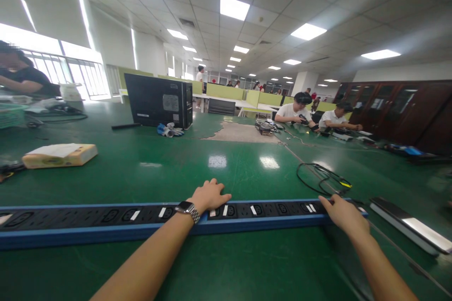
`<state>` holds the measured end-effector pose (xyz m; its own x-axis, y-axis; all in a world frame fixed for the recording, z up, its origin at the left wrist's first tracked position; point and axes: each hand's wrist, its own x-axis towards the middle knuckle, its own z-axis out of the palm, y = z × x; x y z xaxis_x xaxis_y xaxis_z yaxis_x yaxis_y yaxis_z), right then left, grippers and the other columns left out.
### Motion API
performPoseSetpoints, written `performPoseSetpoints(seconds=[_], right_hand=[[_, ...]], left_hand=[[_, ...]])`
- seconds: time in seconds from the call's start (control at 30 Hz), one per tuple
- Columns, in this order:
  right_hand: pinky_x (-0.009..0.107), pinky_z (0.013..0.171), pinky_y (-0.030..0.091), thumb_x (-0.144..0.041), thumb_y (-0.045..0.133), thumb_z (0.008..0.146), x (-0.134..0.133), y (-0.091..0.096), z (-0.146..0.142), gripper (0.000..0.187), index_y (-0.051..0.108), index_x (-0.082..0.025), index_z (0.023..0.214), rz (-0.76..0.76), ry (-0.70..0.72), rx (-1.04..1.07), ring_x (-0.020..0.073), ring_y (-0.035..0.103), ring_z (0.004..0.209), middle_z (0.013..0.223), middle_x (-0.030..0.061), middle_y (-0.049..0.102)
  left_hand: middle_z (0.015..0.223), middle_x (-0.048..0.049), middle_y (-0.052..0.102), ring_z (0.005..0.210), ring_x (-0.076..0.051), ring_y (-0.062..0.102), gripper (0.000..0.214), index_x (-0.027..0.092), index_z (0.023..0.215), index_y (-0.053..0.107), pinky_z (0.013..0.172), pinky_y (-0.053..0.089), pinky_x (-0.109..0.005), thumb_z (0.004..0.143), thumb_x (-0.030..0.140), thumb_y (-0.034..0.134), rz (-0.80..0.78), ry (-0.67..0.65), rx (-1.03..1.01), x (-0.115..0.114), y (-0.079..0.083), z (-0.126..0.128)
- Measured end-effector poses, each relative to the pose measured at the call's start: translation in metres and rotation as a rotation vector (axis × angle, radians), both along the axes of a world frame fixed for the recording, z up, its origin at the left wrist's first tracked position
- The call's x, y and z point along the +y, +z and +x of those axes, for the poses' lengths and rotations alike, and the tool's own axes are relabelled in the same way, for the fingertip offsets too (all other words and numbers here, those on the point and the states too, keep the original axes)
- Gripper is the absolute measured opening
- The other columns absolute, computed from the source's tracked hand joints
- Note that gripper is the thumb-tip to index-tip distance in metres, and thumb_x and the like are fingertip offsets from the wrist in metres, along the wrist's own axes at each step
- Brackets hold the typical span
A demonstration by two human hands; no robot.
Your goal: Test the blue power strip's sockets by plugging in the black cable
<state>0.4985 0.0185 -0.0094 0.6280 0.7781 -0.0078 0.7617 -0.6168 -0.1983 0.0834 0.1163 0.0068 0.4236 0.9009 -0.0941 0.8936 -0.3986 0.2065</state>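
A long blue power strip [106, 225] with black sockets lies across the green table [229, 263] in front of me. My left hand [209, 196], with a metal watch on the wrist, rests over the strip's middle, fingers curled over its far edge. My right hand [344, 214] lies on the strip's right end, fingers bent around it. A black cable with a yellow tag [323, 178] coils just beyond that end.
A black computer case [157, 99] stands at the back centre, a cream box [60, 155] to the left, a second dark strip [411, 225] to the right. Seated people work at the far right and far left of the table.
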Motion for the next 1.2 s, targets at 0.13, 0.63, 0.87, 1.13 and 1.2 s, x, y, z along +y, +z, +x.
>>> performPoseSetpoints(seconds=[0.13, 0.63, 0.87, 1.13, 1.2], right_hand=[[0.05, 0.085, 0.046, -0.064, 0.023, 0.086, 0.0, 0.001, -0.001, 0.058, 0.057, -0.02, 0.105, 0.002, -0.007, 0.011, 0.0378, 0.059, 0.109, 0.113, 0.0209, 0.064], [0.049, 0.083, 0.048, -0.065, 0.025, 0.086, -0.001, 0.002, 0.0, 0.06, 0.059, -0.02, 0.106, 0.019, -0.029, 0.034, 0.0362, 0.062, 0.104, 0.11, 0.0204, 0.066], [0.049, 0.079, 0.049, -0.065, 0.026, 0.086, -0.001, 0.0, 0.0, 0.06, 0.061, -0.019, 0.104, 0.042, -0.021, 0.023, 0.0358, 0.064, 0.1, 0.105, 0.0209, 0.067], [0.048, 0.079, 0.05, -0.065, 0.026, 0.086, -0.001, -0.001, 0.003, 0.06, 0.061, -0.018, 0.104, 0.049, 0.003, 0.01, 0.0358, 0.064, 0.101, 0.105, 0.0216, 0.068], [0.048, 0.079, 0.05, -0.065, 0.027, 0.086, -0.001, -0.001, 0.003, 0.06, 0.061, -0.018, 0.103, 0.05, 0.004, 0.005, 0.0361, 0.064, 0.1, 0.103, 0.0219, 0.068]], left_hand=[[0.121, -0.0149, 0.058, 0.111, -0.034, 0.054, 0.06, 0.023, 0.113, 0.065, 0.089, 0.046, -0.048, 0.083, 0.064, 0.033, 0.026, 0.006, -0.015, 0.001, -0.002, -0.001], [0.131, -0.0087, 0.056, 0.118, -0.029, 0.05, 0.064, 0.023, 0.136, 0.046, 0.104, 0.033, -0.048, 0.082, 0.057, 0.052, 0.318, -0.178, -0.161, -0.074, -0.016, -0.02], [0.126, -0.0087, 0.059, 0.113, -0.028, 0.052, 0.061, 0.022, 0.134, 0.049, 0.099, 0.036, -0.046, 0.085, 0.058, 0.047, 0.371, -0.175, -0.15, -0.072, -0.019, -0.017], [0.124, -0.0094, 0.059, 0.111, -0.029, 0.052, 0.059, 0.023, 0.132, 0.05, 0.098, 0.036, -0.045, 0.09, 0.061, 0.035, 0.38, -0.158, -0.15, -0.074, -0.021, -0.015], [0.124, -0.0093, 0.059, 0.111, -0.028, 0.052, 0.058, 0.023, 0.132, 0.051, 0.098, 0.036, -0.045, 0.09, 0.06, 0.036, 0.384, -0.152, -0.154, -0.074, -0.022, -0.015]])
